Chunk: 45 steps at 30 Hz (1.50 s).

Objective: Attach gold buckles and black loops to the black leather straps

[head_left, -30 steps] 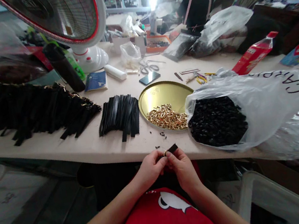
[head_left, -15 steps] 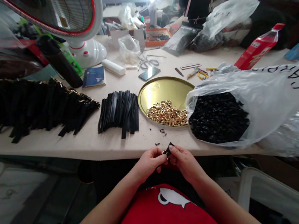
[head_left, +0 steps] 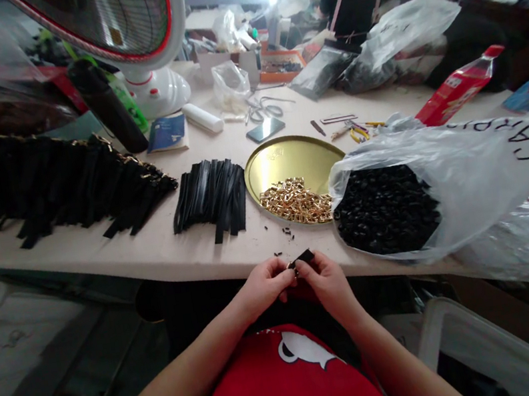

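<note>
My left hand [head_left: 272,280] and my right hand [head_left: 326,277] meet just off the front edge of the table. Between them is a black strap [head_left: 303,257] with a small gold buckle [head_left: 291,265] at its left end. The left fingers are closed on the buckle end, and the right thumb and fingers pinch the strap. Part of the strap is hidden by my fingers. Beyond my hands, a round gold tray [head_left: 273,159] holds a heap of small gold buckles [head_left: 295,201]. Left of it lies a stack of black straps [head_left: 208,197].
An open plastic bag [head_left: 473,170] full of small black pieces [head_left: 385,208] stands at the right. Many straps with gold ends [head_left: 64,184] are piled at the left. A fan [head_left: 152,88], bottle [head_left: 462,87], phone [head_left: 265,130] and scissors [head_left: 265,110] stand or lie farther back.
My right thumb has shifted down and left along the strap, and more of the strap's upper end shows above my fingers. Both hands stay closed on it.
</note>
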Available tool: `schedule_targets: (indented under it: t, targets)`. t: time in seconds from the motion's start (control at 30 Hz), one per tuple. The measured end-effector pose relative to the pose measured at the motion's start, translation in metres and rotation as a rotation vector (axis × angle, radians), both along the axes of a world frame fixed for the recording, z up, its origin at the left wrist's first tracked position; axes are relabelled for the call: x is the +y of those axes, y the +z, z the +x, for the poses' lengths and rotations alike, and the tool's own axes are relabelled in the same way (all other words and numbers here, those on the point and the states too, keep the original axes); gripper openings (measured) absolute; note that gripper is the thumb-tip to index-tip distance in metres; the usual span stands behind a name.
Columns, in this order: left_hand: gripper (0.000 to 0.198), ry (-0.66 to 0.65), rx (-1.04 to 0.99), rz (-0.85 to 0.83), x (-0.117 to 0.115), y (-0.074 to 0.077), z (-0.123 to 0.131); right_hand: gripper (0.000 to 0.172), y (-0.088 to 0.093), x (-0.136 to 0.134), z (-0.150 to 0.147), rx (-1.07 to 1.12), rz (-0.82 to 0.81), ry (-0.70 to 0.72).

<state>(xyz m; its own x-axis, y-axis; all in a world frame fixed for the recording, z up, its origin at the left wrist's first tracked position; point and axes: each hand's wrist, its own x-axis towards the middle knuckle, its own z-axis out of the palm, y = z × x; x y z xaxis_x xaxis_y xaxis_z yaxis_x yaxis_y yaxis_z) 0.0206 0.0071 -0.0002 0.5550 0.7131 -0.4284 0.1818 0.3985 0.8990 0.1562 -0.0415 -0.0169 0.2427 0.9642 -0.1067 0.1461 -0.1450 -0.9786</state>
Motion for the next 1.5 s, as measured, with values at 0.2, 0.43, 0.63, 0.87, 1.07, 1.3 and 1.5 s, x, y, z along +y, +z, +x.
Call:
schedule_targets:
  t: [0.2,0.43,0.63,0.87,1.07,1.3,1.5]
  targets:
    - [0.023,0.01,0.02,0.071,-0.003,0.0,0.001,0.006,0.0,0.0,-0.001,-0.557,0.297,-0.045]
    - [0.029,-0.064,-0.009,0.09,0.005,-0.001,0.002,0.012,0.012,0.006,0.005,-0.253,0.175,-0.006]
    - [0.029,-0.028,-0.006,0.14,0.014,0.0,0.005,0.015,0.031,0.003,0.012,-0.215,0.186,0.213]
    - [0.026,-0.073,0.121,0.224,0.024,0.009,0.008,0.018,0.038,0.038,0.117,-0.62,0.059,0.026]
    - [0.026,-0.066,0.118,0.197,0.029,-0.002,0.012,0.016,0.032,0.067,0.148,-1.125,-0.025,0.144]
    - [0.025,-0.086,0.132,0.202,0.025,0.001,0.012,0.015,0.02,0.078,0.112,-1.49,-0.114,0.149]
    - [0.024,-0.079,0.121,0.254,0.023,0.008,0.018,0.016,0.017,0.077,0.108,-1.484,-0.083,0.131]
